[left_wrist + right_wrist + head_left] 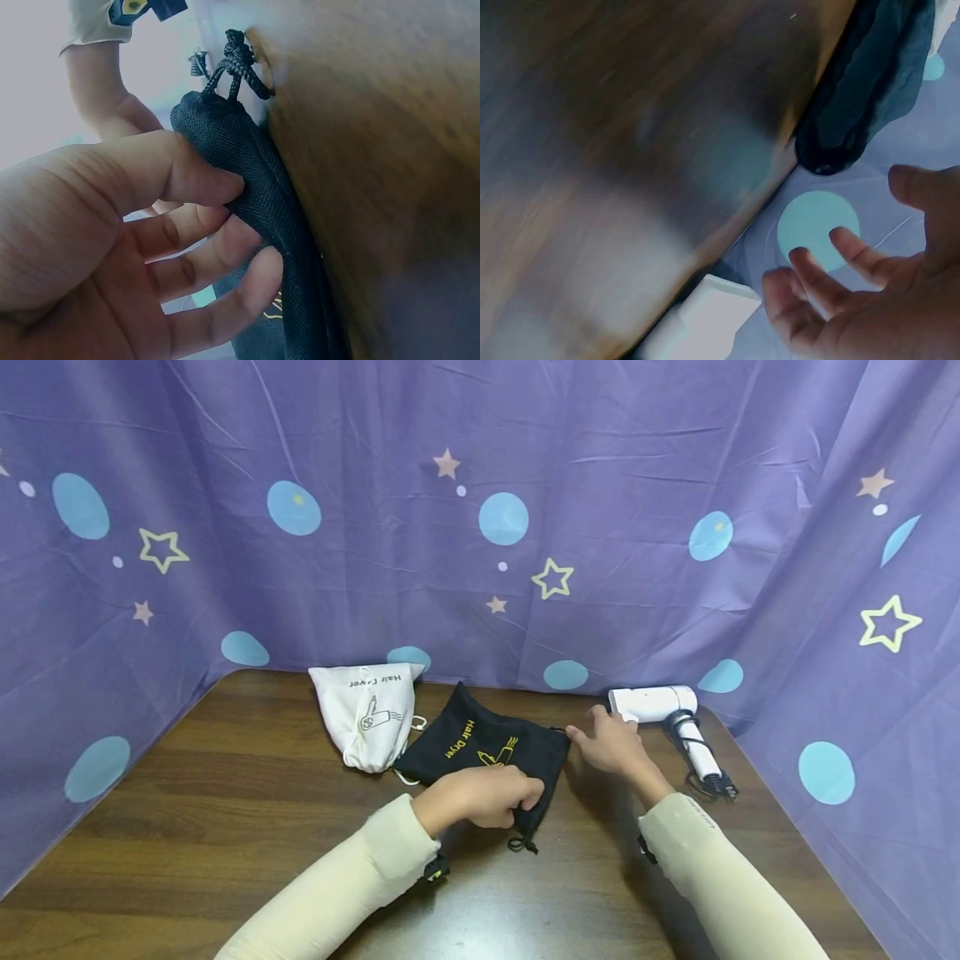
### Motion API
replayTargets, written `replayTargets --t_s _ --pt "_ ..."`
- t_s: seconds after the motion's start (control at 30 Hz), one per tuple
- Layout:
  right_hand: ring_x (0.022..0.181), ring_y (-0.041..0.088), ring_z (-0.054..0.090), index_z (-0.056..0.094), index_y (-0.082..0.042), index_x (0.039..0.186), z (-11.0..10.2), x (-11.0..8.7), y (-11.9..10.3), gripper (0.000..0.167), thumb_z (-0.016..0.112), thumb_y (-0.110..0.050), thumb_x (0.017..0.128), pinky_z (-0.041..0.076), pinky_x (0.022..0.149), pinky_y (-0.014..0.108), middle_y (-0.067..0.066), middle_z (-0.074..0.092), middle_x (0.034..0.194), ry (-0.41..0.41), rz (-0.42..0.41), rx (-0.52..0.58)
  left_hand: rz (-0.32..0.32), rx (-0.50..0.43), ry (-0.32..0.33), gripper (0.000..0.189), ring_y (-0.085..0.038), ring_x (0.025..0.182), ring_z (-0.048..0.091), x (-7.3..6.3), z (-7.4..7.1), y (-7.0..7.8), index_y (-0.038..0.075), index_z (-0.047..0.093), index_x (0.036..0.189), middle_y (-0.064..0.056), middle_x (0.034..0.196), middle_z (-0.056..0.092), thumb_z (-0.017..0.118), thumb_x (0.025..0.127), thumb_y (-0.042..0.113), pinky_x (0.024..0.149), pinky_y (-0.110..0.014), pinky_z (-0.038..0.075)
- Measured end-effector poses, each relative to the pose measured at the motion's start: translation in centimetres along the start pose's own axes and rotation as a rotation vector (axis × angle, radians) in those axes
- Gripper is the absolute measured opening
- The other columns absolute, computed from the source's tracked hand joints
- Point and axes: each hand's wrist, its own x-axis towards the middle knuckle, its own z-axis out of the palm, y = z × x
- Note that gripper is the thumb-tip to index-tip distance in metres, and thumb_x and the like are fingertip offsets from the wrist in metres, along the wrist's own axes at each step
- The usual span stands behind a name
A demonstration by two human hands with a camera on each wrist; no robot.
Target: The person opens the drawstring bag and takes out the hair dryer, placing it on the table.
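Observation:
A black drawstring bag (pixel 480 733) with yellow "Hair Dryer" lettering lies flat on the table. My left hand (pixel 491 795) pinches its near right edge between thumb and fingers; in the left wrist view the thumb presses the dark fabric (pixel 247 165) close to the knotted black cord (pixel 238 60). Beside the bag's far right corner is my right hand (pixel 611 743), its fingers loosely spread and holding nothing in the right wrist view. Just beyond that hand lies a white hair dryer (pixel 652 703), its black cord (pixel 686 735) wound about the handle.
To the left of the black bag, a white drawstring bag (pixel 386 710) printed with "Hair Dryer" lies against it. The brown wooden table (pixel 247 793) backs onto a purple curtain (pixel 390 568) with stars and blue dots, which also flanks both sides.

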Motion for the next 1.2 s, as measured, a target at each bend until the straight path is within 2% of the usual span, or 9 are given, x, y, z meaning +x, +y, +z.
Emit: replayTargets --t_s 0.17,0.27,0.5,0.63,0.9,1.07,1.2 --pt "0.122 0.048 0.054 0.049 0.008 0.138 0.9 0.5 -0.7 0.06 0.056 -0.039 0.102 0.04 0.102 0.06 0.029 0.061 0.123 -0.047 -0.084 0.087 0.002 -0.002 -0.001 0.027 -0.008 0.07 0.048 0.0 0.0 0.1 0.016 0.054 0.092 0.005 0.078 0.051 0.072 0.086 -0.003 0.066 -0.02 0.042" --pt "0.117 0.045 0.058 0.049 0.008 0.139 1.5 0.8 -0.8 0.058 0.056 -0.036 0.102 0.046 0.097 0.057 0.027 0.063 0.118 -0.07 -0.121 0.125 -0.002 -0.001 -0.007 0.026 -0.008 0.07 0.048 0.0 0.0 0.0 0.016 0.054 0.093 0.005 0.078 0.051 0.071 0.087 -0.003 0.065 -0.02 0.042" --pt "0.12 0.042 0.06 0.05 0.005 0.14 2.3 1.3 -0.9 0.047 0.057 -0.023 0.103 0.049 0.098 0.054 0.027 0.063 0.129 -0.091 -0.115 0.235 -0.007 0.008 0.001 0.025 -0.008 0.069 0.048 -0.1 -0.2 0.3 0.015 0.056 0.094 0.006 0.076 0.05 0.072 0.086 -0.002 0.065 -0.021 0.042" --pt "0.117 0.038 0.063 0.055 0.003 0.134 2.5 1.7 -0.8 0.039 0.06 -0.017 0.101 0.049 0.096 0.052 0.024 0.066 0.126 -0.077 -0.105 0.279 -0.001 0.016 0.001 0.025 -0.008 0.07 0.048 -0.1 -0.2 0.3 0.015 0.055 0.094 0.006 0.076 0.05 0.072 0.087 -0.002 0.065 -0.021 0.041" --pt "0.115 0.038 0.063 0.063 0.001 0.12 2.5 1.9 -0.9 0.027 0.067 -0.011 0.096 0.049 0.095 0.052 0.022 0.068 0.122 -0.046 -0.099 0.281 0.004 0.018 0.003 0.025 -0.009 0.071 0.048 -0.1 -0.3 0.2 0.014 0.056 0.095 0.006 0.076 0.049 0.072 0.086 -0.003 0.065 -0.021 0.041" --pt "0.114 0.037 0.064 0.066 -0.001 0.114 2.8 2.0 -0.9 0.02 0.066 -0.003 0.094 0.049 0.096 0.052 0.019 0.07 0.117 0.0 -0.119 0.291 0.001 -0.013 0.009 0.024 -0.008 0.07 0.049 -0.2 -0.3 0.2 0.015 0.057 0.094 0.005 0.078 0.052 0.071 0.085 -0.002 0.065 -0.021 0.042" --pt "0.111 0.036 0.064 0.066 -0.001 0.111 2.8 1.9 -0.8 0.02 0.064 0.0 0.091 0.049 0.095 0.052 0.018 0.07 0.112 0.043 -0.176 0.288 -0.003 -0.024 0.038 0.021 -0.009 0.075 0.052 -0.5 -0.6 -0.5 0.014 0.061 0.095 0.004 0.084 0.056 0.073 0.084 0.002 0.068 -0.022 0.044"
